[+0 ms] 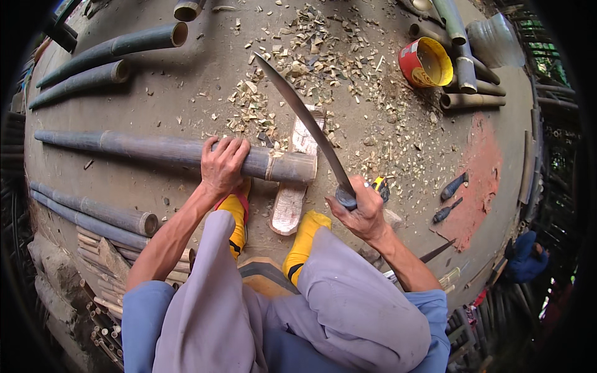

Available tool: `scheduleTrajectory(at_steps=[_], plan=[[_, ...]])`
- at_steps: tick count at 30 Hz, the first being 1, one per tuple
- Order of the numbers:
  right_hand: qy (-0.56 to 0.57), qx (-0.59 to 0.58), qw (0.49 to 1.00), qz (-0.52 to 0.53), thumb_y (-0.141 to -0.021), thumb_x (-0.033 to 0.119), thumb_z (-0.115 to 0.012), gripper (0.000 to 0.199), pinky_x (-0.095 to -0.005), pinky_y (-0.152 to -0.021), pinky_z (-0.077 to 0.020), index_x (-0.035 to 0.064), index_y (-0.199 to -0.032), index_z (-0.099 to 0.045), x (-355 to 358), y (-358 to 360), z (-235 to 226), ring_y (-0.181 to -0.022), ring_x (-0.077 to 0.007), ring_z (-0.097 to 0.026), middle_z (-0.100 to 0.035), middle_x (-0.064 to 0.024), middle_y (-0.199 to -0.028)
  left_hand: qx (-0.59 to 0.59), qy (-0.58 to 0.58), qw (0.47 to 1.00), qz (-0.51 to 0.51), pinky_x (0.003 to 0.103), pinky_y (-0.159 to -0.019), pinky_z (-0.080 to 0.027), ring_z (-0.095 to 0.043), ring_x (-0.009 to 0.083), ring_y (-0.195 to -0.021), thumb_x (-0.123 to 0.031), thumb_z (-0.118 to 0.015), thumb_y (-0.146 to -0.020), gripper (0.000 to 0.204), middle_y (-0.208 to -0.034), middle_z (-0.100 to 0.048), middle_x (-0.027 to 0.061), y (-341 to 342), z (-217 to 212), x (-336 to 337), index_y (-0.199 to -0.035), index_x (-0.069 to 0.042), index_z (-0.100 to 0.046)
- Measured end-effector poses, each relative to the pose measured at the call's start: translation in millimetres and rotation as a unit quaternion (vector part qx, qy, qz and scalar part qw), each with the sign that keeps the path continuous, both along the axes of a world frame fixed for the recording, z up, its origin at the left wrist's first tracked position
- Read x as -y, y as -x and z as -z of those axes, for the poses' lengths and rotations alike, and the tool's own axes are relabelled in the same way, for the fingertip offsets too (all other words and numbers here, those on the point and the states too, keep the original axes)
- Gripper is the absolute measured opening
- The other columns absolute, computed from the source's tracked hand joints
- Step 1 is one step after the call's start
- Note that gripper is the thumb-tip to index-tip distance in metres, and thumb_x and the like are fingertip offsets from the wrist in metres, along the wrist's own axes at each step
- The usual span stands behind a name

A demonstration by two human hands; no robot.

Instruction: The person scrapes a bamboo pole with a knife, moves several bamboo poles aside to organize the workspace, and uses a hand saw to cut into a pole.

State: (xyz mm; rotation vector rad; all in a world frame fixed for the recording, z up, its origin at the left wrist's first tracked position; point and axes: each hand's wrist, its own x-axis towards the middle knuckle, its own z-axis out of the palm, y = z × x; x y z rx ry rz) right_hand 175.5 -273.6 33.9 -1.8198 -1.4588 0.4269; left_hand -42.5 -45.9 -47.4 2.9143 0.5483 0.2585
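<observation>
My left hand (pixel 222 166) is wrapped over a thick, dark bamboo pole (pixel 146 149) lying crosswise in front of me. The pole's right end rests across a pale, hacked wooden block (pixel 289 208) on the ground. In my right hand (pixel 365 214) is a machete (pixel 303 115), gripped by its handle. Its long curved blade points up and to the left, held in the air to the right of the pole's cut end. The blade hides part of the block and the chips behind it.
Wood chips (pixel 323 56) litter the ground ahead. More bamboo poles (pixel 118 45) lie at left. A red and yellow tin (pixel 426 62) stands at far right near stacked bamboo. A tape measure (pixel 380 188) and two dark-handled tools (pixel 454 186) lie at right. Another person (pixel 525 258) is at far right.
</observation>
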Motion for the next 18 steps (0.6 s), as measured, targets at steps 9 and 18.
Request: scheduleTrajectory(at_steps=[9,18], plan=[[0.075,-0.048,0.996,0.017,-0.085,0.025,-0.068,0.031,-0.0476,-0.055,-0.0503,0.0031,-0.099,-0.05,-15,-2,-30,-0.064,-0.0409,-0.063,-0.061,-0.0251,-0.075,0.046,-0.056,0.997,-0.033,0.043,-0.097,-0.037,-0.06,0.0189,-0.104,-0.011,-0.068,-0.063,0.049,-0.108,-0.063,0.0013,1,7,4,-0.111,-0.013,-0.06],[0.147,-0.035,0.988,-0.014,-0.085,0.022,-0.07,0.033,-0.043,-0.051,-0.0499,-0.0001,-0.101,-0.053,-5,-9,-11,-0.063,-0.0362,-0.064,-0.06,-0.0204,-0.072,0.077,-0.1,0.991,-0.051,0.042,-0.099,-0.035,-0.06,0.0181,-0.107,-0.015,-0.066,-0.069,0.043,-0.109,-0.065,-0.0005,3,18,7,-0.112,-0.014,-0.063]])
